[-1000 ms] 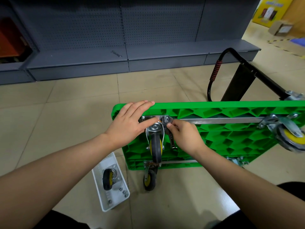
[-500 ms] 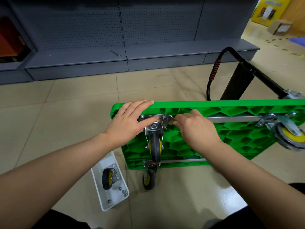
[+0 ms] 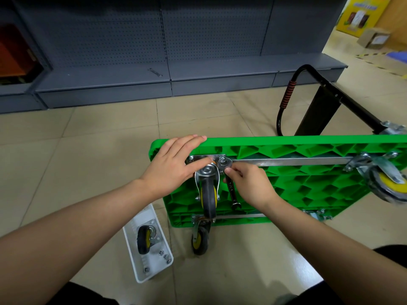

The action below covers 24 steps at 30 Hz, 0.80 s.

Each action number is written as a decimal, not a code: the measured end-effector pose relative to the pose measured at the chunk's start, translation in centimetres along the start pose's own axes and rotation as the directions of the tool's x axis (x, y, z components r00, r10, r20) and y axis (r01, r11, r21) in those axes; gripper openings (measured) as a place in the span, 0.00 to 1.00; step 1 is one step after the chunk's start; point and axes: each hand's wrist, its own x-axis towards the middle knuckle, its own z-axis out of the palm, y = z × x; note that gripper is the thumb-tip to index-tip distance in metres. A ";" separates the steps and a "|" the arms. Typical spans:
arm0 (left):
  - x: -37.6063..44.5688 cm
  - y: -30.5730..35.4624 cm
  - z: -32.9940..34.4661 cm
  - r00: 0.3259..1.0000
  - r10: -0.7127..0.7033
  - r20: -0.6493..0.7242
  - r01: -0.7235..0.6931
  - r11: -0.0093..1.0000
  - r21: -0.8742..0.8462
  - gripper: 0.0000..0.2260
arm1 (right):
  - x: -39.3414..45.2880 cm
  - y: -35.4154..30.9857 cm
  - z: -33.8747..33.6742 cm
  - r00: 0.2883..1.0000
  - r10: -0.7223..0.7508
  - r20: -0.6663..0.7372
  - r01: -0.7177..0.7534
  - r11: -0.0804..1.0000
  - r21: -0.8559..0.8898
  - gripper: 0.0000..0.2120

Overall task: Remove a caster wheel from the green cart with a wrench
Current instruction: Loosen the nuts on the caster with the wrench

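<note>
Off to the left of the fingers, a white tray [image 3: 148,258] on the floor holds a loose caster and several nuts, which suggests one wheel is already off. The left hand [image 3: 174,170] lies flat on the green cart [image 3: 286,181], fingers extended and close together over its top edge, thumb pressed on the mounting plate [image 3: 207,159] just above the caster wheel [image 3: 208,198]; it has not moved over the last second. Just right of that thumb, the right hand [image 3: 248,183] pinches the wrench [image 3: 231,190] near its head, which sits on the plate's right-hand bolt [image 3: 222,160]. Half a second ago this hand was up level with the bolt; now the handle points down below the fingertips again, much as it did a second ago. That reads as a repeated turn-and-reset stroke, so the bolt is probably still being loosened, with the wheel attached.
</note>
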 end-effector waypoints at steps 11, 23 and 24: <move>0.0 0.0 0.2 1.000 0.007 -0.008 -0.007 1.000 0.007 0.19 | 0.4 0.0 1.2 0.997 -0.011 -0.072 0.013 0.999 0.031 0.14; 0.1 0.0 0.1 1.000 0.005 0.000 -0.005 1.000 0.004 0.21 | 1.1 -0.6 -2.4 0.861 -0.507 -0.036 0.356 0.651 -0.671 0.09; 0.1 0.0 0.1 1.000 0.003 -0.003 -0.003 1.000 0.003 0.20 | 1.0 -0.6 -2.6 0.853 -0.519 -0.046 0.353 0.641 -0.682 0.09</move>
